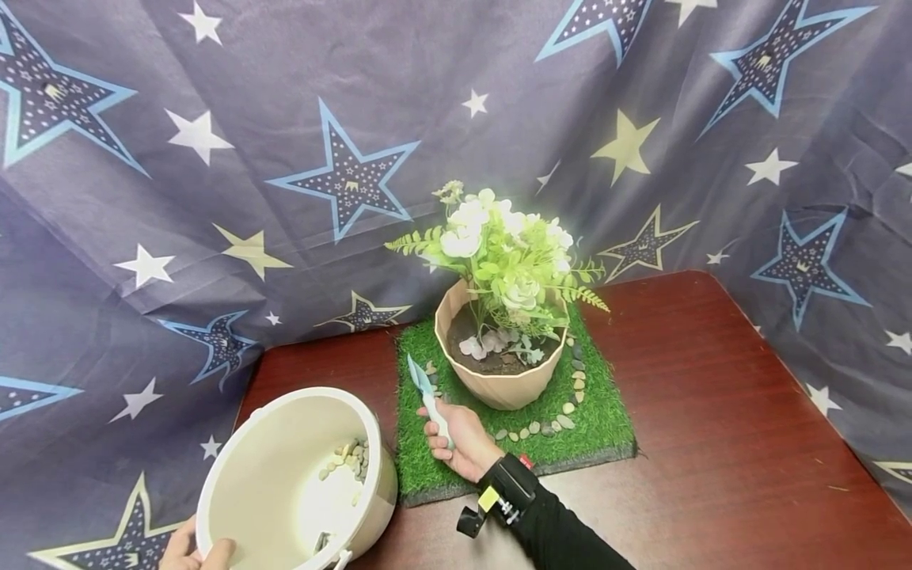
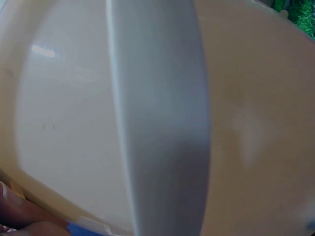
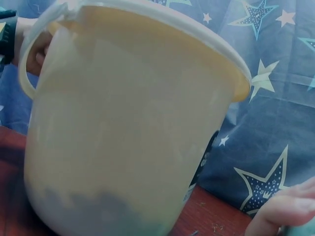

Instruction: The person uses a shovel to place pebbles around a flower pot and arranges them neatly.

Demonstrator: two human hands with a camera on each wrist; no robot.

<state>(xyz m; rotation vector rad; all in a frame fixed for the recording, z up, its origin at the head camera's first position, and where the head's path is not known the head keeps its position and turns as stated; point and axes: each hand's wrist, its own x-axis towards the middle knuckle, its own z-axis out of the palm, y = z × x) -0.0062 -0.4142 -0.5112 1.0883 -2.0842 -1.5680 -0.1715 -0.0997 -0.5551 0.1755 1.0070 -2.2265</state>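
Observation:
My left hand (image 1: 195, 550) grips the near left rim of a cream plastic bucket (image 1: 388, 487), thumb over the edge. In the left wrist view, the bucket wall (image 2: 256, 123) fills most of the picture, with a few fingers (image 2: 27, 219) at the lower left. Grey and tan pebbles (image 1: 349, 459) lie inside the bucket. My right hand (image 1: 463, 439) holds a small trowel (image 1: 422, 380) by its white handle, the pale blue blade pointing away over the grass mat. Only part of the right hand (image 3: 285, 211) shows in the right wrist view.
A beige planter (image 1: 509, 389) with soil and white flowers (image 1: 499, 229) stands on a green artificial grass mat (image 1: 602, 419). A curved line of pebbles (image 1: 547, 428) runs around the planter. Reddish-brown table (image 1: 734, 412) lies beneath; a star-patterned curtain (image 1: 499, 142) hangs behind.

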